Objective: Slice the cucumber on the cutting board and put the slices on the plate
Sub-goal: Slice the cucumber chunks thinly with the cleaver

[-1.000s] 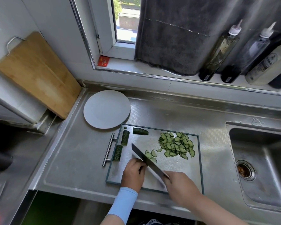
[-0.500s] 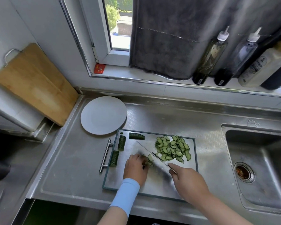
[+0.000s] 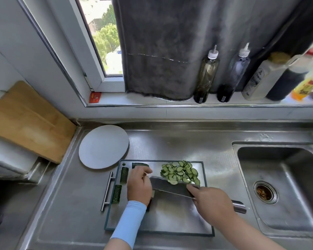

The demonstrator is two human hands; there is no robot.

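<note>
Indoors, cutting board (image 3: 170,217) on steel counter (image 3: 70,204).

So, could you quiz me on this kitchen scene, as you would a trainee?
1. True or false: the plate already holds cucumber slices.
2. The right hand grips: A the knife, B a spoon, C a sponge.
3. Fill in: the sink lies to the ____ of the cutting board.
Key: 1 false; 2 A; 3 right.
</note>
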